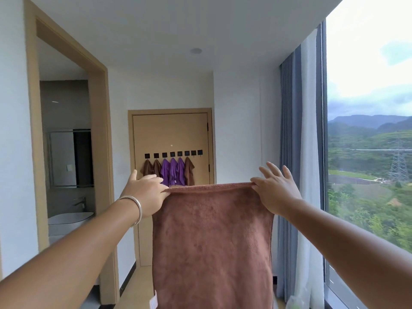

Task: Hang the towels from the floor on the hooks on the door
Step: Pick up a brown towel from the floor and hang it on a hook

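I hold a brown towel point(211, 241) spread out in front of me by its top corners. My left hand point(147, 190) pinches the left corner. My right hand point(274, 188) pinches the right corner with thumb and forefinger, its other fingers spread. The towel hangs straight down and hides the floor ahead. Far down the corridor stands a tan door point(171, 130) with a row of several black hooks point(172, 154). Brown towels point(151, 167) and purple towels point(172, 172) hang from most of them, and another brown towel point(189, 170) hangs further right. The two rightmost hooks point(197, 152) are bare.
An open doorway point(66, 152) on the left leads to a bathroom with a sink point(69, 217) and a mirror. A tall window point(367, 152) with grey and white curtains point(298, 152) lines the right side. The corridor runs between them to the door.
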`<state>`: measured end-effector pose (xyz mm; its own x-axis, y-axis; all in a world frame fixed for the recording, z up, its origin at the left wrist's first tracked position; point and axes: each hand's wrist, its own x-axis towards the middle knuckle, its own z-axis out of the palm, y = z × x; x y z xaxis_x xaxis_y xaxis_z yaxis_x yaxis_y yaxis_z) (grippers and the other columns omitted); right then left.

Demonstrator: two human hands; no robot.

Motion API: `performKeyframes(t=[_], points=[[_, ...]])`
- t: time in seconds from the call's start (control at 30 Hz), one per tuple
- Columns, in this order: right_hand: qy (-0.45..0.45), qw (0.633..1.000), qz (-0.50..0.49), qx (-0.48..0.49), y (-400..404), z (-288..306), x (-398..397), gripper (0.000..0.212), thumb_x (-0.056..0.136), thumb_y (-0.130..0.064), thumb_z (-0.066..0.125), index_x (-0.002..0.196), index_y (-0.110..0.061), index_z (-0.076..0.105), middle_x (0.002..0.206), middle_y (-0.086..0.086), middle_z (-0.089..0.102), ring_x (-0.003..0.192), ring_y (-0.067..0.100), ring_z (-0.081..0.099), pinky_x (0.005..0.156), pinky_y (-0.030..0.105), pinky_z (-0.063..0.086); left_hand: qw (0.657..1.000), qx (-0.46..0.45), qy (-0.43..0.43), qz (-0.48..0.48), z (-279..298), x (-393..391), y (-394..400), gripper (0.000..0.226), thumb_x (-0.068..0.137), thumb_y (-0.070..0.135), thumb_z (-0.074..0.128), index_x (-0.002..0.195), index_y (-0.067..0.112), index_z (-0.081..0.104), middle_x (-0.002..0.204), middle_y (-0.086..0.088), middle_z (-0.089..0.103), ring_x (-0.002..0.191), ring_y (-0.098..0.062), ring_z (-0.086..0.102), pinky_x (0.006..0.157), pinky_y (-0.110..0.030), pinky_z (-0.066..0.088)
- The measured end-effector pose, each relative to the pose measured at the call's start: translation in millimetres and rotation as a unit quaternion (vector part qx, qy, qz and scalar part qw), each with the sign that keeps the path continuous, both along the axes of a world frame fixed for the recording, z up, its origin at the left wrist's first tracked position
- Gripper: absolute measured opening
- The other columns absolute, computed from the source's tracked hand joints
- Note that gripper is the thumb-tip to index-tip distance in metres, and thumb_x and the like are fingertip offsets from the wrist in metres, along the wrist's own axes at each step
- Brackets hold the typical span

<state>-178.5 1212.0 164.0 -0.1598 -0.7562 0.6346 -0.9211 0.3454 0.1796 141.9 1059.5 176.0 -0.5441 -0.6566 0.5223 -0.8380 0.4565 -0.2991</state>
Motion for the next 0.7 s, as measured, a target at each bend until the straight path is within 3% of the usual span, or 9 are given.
performKeyframes(t=[0.1, 0.23, 0.5, 0.7], points=[[0.000, 1.000, 0.000, 0.004, -37, -2, -9, 0.040, 0.103, -0.044, 0.025, 0.137, -0.040, 0.046, 0.156, 0.001, 0.026, 0.149, 0.025, 0.001, 0.118, 0.055, 0.002, 1.000, 0.007, 0.000, 0.003, -4, -7, -35, 0.043, 0.101, 0.045, 0.021, 0.122, 0.041, 0.058, 0.128, 0.021, 0.051, 0.134, -0.006, 0.032, 0.113, -0.058, 0.003], [0.017, 1.000, 0.004, 0.014, -94, -6, -31, 0.041, 0.102, -0.044, 0.025, 0.137, -0.040, 0.046, 0.155, 0.001, 0.027, 0.149, 0.025, 0.003, 0.117, 0.055, 0.004, 1.000, 0.013, -0.003, 0.011, -4, -26, -88, 0.044, 0.101, 0.043, 0.018, 0.115, 0.041, 0.060, 0.118, 0.021, 0.052, 0.129, -0.007, 0.037, 0.114, -0.059, 0.006], [0.010, 0.998, 0.031, 0.051, -217, -7, -98, 0.042, 0.102, -0.041, 0.025, 0.140, -0.040, 0.043, 0.156, 0.000, 0.027, 0.149, 0.024, 0.004, 0.118, 0.053, 0.006, 0.999, 0.040, -0.014, 0.034, -7, -87, -188, 0.045, 0.102, 0.041, 0.018, 0.116, 0.040, 0.061, 0.116, 0.017, 0.052, 0.127, -0.010, 0.039, 0.114, -0.056, 0.007], [0.014, 0.997, 0.054, 0.058, -308, -11, -129, 0.042, 0.102, -0.041, 0.024, 0.140, -0.040, 0.043, 0.155, -0.002, 0.029, 0.148, 0.023, 0.005, 0.118, 0.051, 0.007, 0.996, 0.061, -0.025, 0.065, -7, -112, -265, 0.044, 0.102, 0.039, 0.019, 0.108, 0.037, 0.063, 0.103, 0.015, 0.055, 0.114, -0.013, 0.049, 0.113, -0.057, 0.011]])
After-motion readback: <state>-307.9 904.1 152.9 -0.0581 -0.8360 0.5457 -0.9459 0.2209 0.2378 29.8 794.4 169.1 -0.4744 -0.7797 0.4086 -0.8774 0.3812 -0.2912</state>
